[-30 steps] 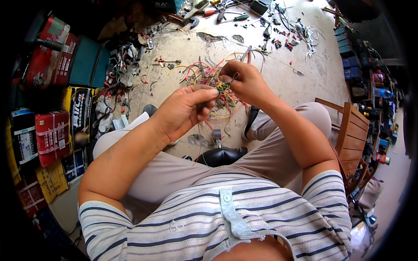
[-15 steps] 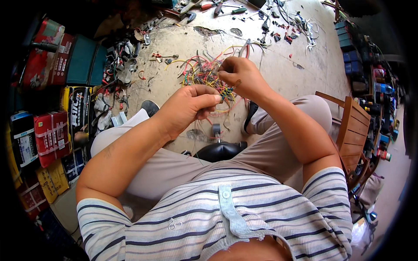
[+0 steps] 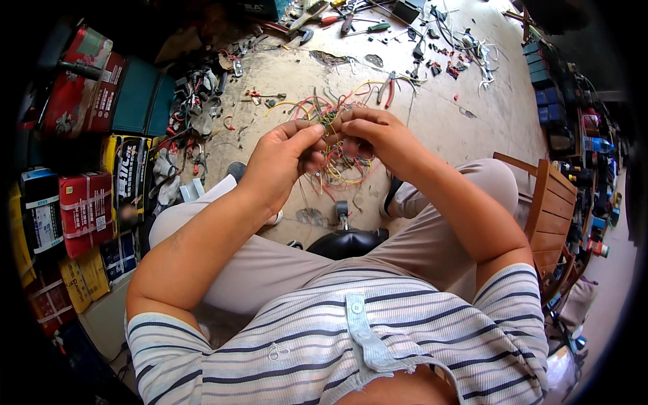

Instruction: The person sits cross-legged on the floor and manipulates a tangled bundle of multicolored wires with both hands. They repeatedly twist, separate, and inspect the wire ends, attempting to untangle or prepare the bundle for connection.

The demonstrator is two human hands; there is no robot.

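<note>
My left hand (image 3: 287, 152) is closed in a pinch, thumb pressed on the forefinger, on thin wire ends. Close beside it, my right hand (image 3: 371, 131) has its fingers curled in and nearly meets the left; it seems to pinch the same wires, though its fingertips are partly hidden. Just beyond and below both hands lies a tangled heap of thin wires (image 3: 347, 177) in red, yellow and other colours on the floor. Past the right hand, pliers (image 3: 389, 89) with red handles lie on the floor with their handles apart.
A hammer (image 3: 302, 38) and a green-handled screwdriver (image 3: 378, 28) lie at the far side. Scrap parts (image 3: 202, 111) are piled at left beside stacked boxes (image 3: 86, 209). A black round seat (image 3: 344, 243) is between my legs; a wooden chair (image 3: 552, 202) stands at right.
My right hand has come down and left from above the wire heap to meet the left hand. My left hand has moved slightly up and left. The pliers now show fully.
</note>
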